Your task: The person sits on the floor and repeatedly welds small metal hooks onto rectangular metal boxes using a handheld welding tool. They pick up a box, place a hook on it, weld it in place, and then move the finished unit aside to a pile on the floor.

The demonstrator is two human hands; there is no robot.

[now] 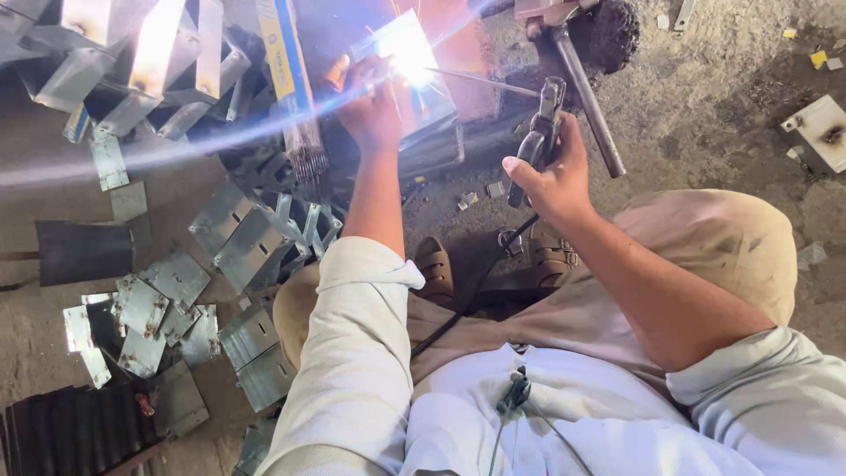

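Right hand: gripping the electrode holder, fingers wrapped tight round its handle.
Welding rod: running long-axis leftward from the holder, tip pointing at the arc.
Left hand: nearer the arc, steadying the metal piece; glare is hiding the fingers.

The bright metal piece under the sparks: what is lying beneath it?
The metal piece is held by the left hand; the right hand holds the welding clamp. Beneath it a dark block shows. Glare and the hand hide the rest.
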